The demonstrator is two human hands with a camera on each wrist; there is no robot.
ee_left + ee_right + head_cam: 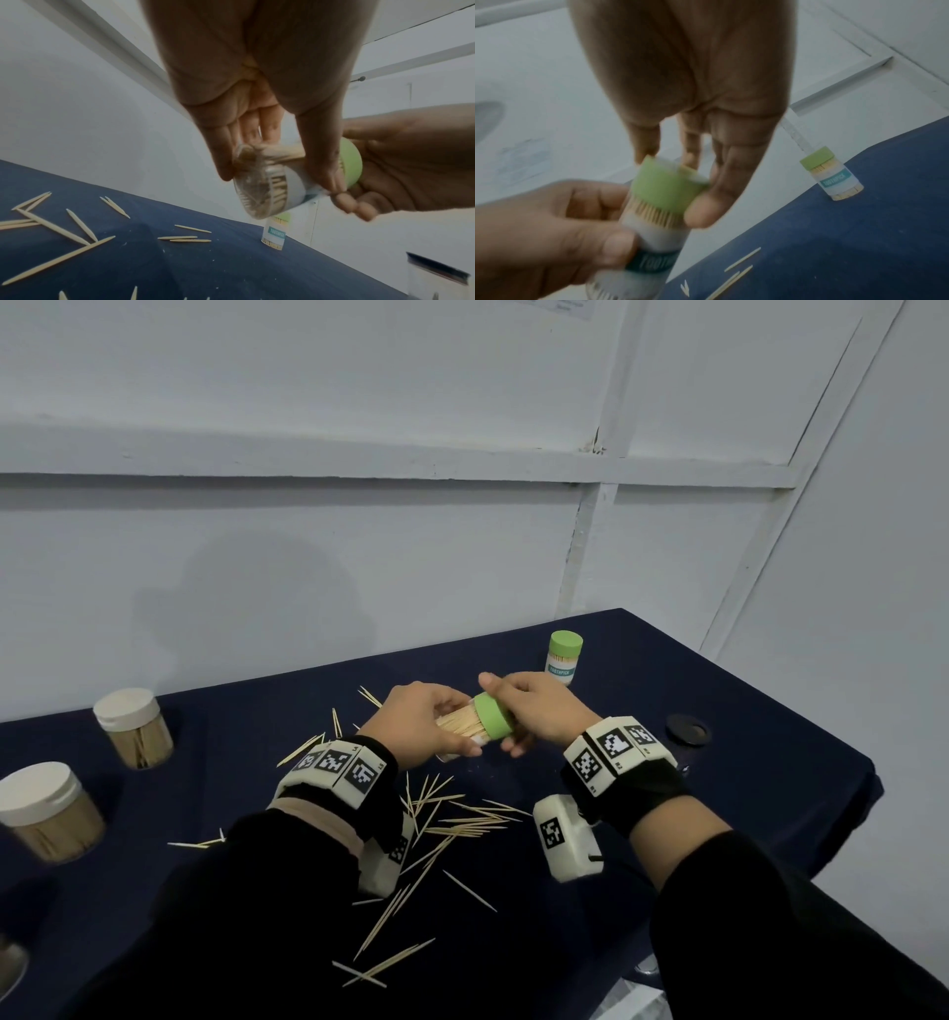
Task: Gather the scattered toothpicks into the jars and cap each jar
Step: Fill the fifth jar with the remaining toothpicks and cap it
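Note:
Above the table's middle, my left hand (431, 726) grips a small clear jar (459, 724) packed with toothpicks, held on its side. My right hand (529, 711) holds the green cap (494, 722) on the jar's mouth with thumb and fingertips. The left wrist view looks at the jar's clear bottom (259, 188), with the green cap (350, 162) behind it. In the right wrist view the cap (667, 184) sits over the jar (652, 233), toothpick tips showing just under its rim. Several loose toothpicks (452, 824) lie scattered on the cloth below and in front of my hands.
A second small jar with a green cap (565, 658) stands upright behind my right hand. Two larger jars with white lids (134, 726) (49, 811) stand at the left. A black round disc (688, 729) lies at the right. The dark blue tablecloth (744, 788) ends near the right edge.

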